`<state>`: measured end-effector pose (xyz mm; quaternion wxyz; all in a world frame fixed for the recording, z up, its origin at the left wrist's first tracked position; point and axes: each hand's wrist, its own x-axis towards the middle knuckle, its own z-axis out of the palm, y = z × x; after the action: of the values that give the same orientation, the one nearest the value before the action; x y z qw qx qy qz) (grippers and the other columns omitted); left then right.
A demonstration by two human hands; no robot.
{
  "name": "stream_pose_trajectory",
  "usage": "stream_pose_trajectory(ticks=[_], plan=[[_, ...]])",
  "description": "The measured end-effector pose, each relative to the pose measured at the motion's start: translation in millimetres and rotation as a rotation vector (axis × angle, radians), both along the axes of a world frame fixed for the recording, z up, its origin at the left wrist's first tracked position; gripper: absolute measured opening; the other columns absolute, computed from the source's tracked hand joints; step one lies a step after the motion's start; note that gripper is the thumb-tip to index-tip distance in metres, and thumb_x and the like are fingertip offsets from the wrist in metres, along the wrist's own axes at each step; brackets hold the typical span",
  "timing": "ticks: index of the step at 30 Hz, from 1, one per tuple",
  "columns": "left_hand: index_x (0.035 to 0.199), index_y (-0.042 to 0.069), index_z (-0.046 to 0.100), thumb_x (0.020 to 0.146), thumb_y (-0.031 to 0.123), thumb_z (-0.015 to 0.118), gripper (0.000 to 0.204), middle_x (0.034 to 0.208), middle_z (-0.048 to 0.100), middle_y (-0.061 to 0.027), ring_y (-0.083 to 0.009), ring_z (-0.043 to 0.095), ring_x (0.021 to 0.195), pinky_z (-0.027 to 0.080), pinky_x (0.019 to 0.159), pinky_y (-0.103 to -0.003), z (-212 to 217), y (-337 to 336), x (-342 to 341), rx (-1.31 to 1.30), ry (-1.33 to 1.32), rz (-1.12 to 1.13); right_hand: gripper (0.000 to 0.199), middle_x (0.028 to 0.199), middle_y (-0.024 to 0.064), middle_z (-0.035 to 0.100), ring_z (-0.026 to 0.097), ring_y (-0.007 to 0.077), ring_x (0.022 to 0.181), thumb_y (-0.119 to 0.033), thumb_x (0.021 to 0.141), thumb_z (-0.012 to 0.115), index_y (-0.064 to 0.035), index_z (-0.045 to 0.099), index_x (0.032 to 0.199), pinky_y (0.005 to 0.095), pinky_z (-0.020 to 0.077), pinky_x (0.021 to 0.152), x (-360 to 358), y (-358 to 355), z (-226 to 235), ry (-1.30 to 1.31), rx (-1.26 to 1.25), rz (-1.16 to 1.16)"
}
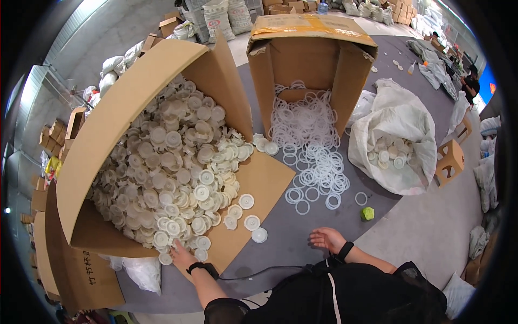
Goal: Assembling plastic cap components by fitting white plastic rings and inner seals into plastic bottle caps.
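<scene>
My left hand (181, 256) reaches to the near edge of a heap of round white plastic lids (172, 139). Its fingers are stretched out among the lids at the front; whether one is pinched there is too small to make out. The heap spills from a large cardboard box (121, 89) lying on its side. My right hand (327, 238) hovers over the grey table with fingers apart and nothing in it. Closest to it are a lone lid (259, 235) and loose clear plastic rings (322, 171), which pour out of a second cardboard box (312, 31).
An open white woven sack (396, 175) holding several lids stands at the table's right. A small green object (367, 214) lies near the table edge beside a single ring (361, 198). A black cable (261, 271) runs from my left wristband. Behind the sack is a wooden stool (450, 161).
</scene>
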<state>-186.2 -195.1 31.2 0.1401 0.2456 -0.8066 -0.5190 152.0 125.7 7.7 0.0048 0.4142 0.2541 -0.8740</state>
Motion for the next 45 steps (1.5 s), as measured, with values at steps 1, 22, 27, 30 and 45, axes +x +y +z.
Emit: stream_pose_trajectory(ticks=[1,22,27,30,45], plan=[[0.121,-0.007,0.034,0.072,0.044,0.060,0.076,0.120,0.039,-0.0253,-0.0320,0.045,0.103,0.035,0.088,-0.035,-6,4,-6,-0.029,-0.035,-0.073,0.022,0.091,0.0126,0.057,0.057,0.0222,0.082,-0.018,0.086,0.042,-0.0003,0.050,0.097,0.0320,0.0468,0.073,-2,-1,0,-0.001,0.004,0.001],[0.105,0.003,0.055,0.061,0.029,0.072,0.054,0.113,0.040,-0.0231,-0.0340,0.037,0.108,0.030,0.092,-0.039,-62,155,80,-0.069,0.020,-0.735,0.024,0.093,0.0112,0.057,0.056,0.0213,0.083,-0.020,0.086,0.042,-0.0018,0.050,0.100,0.0320,0.0453,0.075,-3,-9,6,-0.070,0.041,0.084],[0.101,0.003,0.056,0.067,0.024,0.068,0.042,0.106,0.042,-0.0236,-0.0339,0.041,0.100,0.033,0.088,-0.038,-16,115,54,0.034,-0.235,-0.872,0.024,0.093,0.0118,0.057,0.057,0.0218,0.083,-0.019,0.085,0.043,-0.0012,0.049,0.100,0.0322,0.0462,0.073,-10,-8,4,-0.020,0.036,0.095],[0.109,-0.001,0.048,0.070,0.020,0.065,0.047,0.109,0.039,-0.0246,-0.0349,0.039,0.102,0.031,0.089,-0.040,3,83,13,-0.203,0.163,-0.567,0.025,0.092,0.0121,0.057,0.057,0.0221,0.082,-0.019,0.085,0.043,-0.0006,0.049,0.100,0.0320,0.0472,0.071,-12,-8,2,-0.006,0.035,0.103],[0.120,0.011,0.044,0.062,0.036,0.067,0.067,0.114,0.041,-0.0244,-0.0394,0.030,0.113,0.027,0.093,-0.046,-4,118,-80,-0.575,0.237,-0.574,0.025,0.090,0.0113,0.057,0.057,0.0214,0.081,-0.020,0.085,0.042,-0.0004,0.049,0.100,0.0311,0.0477,0.071,0,-13,-13,-0.087,0.013,0.018]])
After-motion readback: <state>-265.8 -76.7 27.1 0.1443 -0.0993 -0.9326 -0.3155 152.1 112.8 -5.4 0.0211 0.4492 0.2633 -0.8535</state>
